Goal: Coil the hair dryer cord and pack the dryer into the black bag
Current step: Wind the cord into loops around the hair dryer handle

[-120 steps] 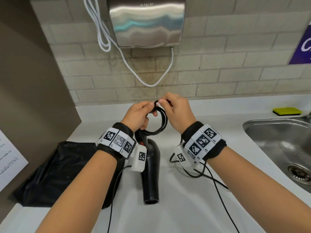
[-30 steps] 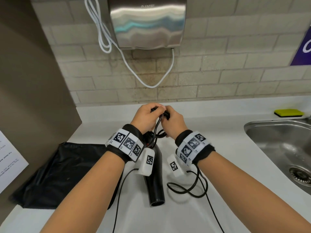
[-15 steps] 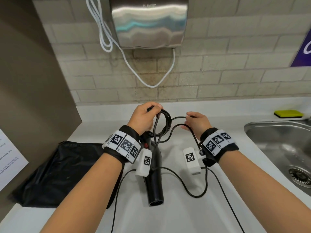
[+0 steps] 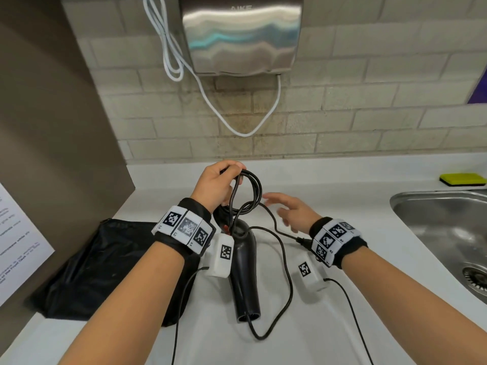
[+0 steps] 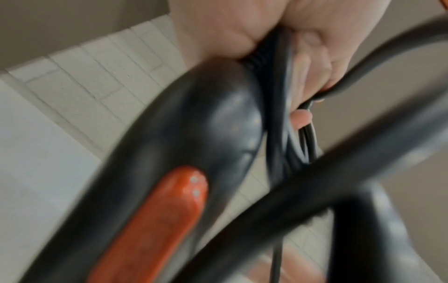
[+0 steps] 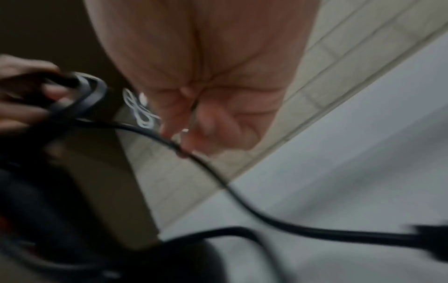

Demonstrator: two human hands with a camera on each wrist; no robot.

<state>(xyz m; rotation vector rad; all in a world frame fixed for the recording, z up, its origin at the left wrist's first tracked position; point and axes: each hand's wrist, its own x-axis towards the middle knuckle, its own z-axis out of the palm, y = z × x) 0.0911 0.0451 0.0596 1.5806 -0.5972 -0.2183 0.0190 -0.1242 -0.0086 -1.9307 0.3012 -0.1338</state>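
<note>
A black hair dryer (image 4: 245, 272) lies on the white counter (image 4: 355, 259), nozzle towards me. In the left wrist view its handle (image 5: 194, 134) and orange switch (image 5: 169, 210) show close up. My left hand (image 4: 229, 171) grips several loops of the black cord (image 4: 253, 191) above the handle, fingers curled round them (image 5: 300, 118). My right hand (image 4: 276, 206) hovers just right of the coil with fingers spread. The loose cord (image 6: 218, 180) runs past its fingertips (image 6: 191, 139). The plug (image 4: 303, 241) lies by my right wrist. The black bag (image 4: 105, 267) lies flat at the left.
A steel sink (image 4: 434, 214) is sunk into the counter at the right, with a yellow sponge (image 4: 462, 179) behind it. A metal hand dryer (image 4: 241, 35) and its white cable (image 4: 237, 127) hang on the tiled wall. A brown panel (image 4: 52, 127) bounds the left side.
My right hand left the coil, drew the cord out to the right, then let go and spread its fingers. My left hand has kept hold of the loops.
</note>
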